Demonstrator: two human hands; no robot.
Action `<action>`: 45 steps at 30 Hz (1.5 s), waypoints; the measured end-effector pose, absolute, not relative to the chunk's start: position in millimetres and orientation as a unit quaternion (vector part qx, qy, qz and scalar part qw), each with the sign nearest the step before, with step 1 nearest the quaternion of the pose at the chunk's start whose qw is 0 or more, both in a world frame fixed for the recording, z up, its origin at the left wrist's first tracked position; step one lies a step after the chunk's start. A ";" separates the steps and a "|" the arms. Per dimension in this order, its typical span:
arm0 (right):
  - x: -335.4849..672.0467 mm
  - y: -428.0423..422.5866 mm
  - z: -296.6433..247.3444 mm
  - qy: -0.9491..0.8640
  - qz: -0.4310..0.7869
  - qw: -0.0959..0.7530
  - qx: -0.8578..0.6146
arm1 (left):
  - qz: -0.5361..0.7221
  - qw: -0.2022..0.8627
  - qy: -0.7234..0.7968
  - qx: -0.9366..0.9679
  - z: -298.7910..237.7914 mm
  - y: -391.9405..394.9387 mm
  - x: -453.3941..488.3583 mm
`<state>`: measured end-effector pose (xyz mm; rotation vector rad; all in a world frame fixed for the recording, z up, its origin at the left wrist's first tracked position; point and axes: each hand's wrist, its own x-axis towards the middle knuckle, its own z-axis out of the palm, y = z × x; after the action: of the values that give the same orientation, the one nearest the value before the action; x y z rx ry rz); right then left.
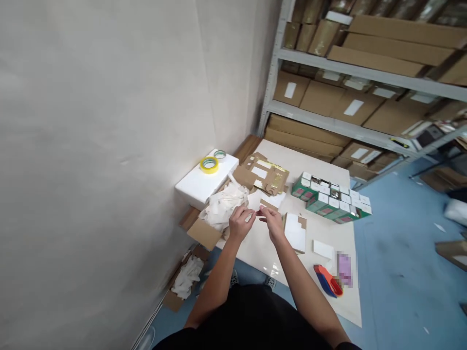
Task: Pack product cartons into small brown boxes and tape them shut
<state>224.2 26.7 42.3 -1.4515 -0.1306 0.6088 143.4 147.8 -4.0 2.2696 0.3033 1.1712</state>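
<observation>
My left hand (pixel 241 224) and my right hand (pixel 272 222) meet over the front part of the white table (pixel 251 248). The fingertips of both are pinched together, almost touching. Whatever they grip is too small to make out. Left of my left hand, an open carton (pixel 205 234) is heaped with crumpled white paper (pixel 226 201). Beyond my fingers are white paper sheets (pixel 275 199) and flattened cardboard pieces (pixel 268 175). A cardboard box with a white label (pixel 295 233) lies just right of my right hand.
A white block (pixel 193 184) by the wall carries a yellow tape roll (pixel 209 165). Green-and-white boxes (pixel 337 206) stand at the right; nearer are a white pad (pixel 323 249) and a red-and-blue tape dispenser (pixel 328 281). Shelves (pixel 343 72) with cartons rise behind. Another paper-filled carton (pixel 173 300) is on the floor.
</observation>
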 end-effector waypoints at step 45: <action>363.3 -207.3 -205.4 0.180 0.119 0.563 -0.798 | 0.031 0.494 0.328 0.805 -193.0 -76.3 318.6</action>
<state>363.3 -207.3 -205.4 -1.8785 0.4247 0.2802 318.6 -76.3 -193.0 1.9516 0.7951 0.0758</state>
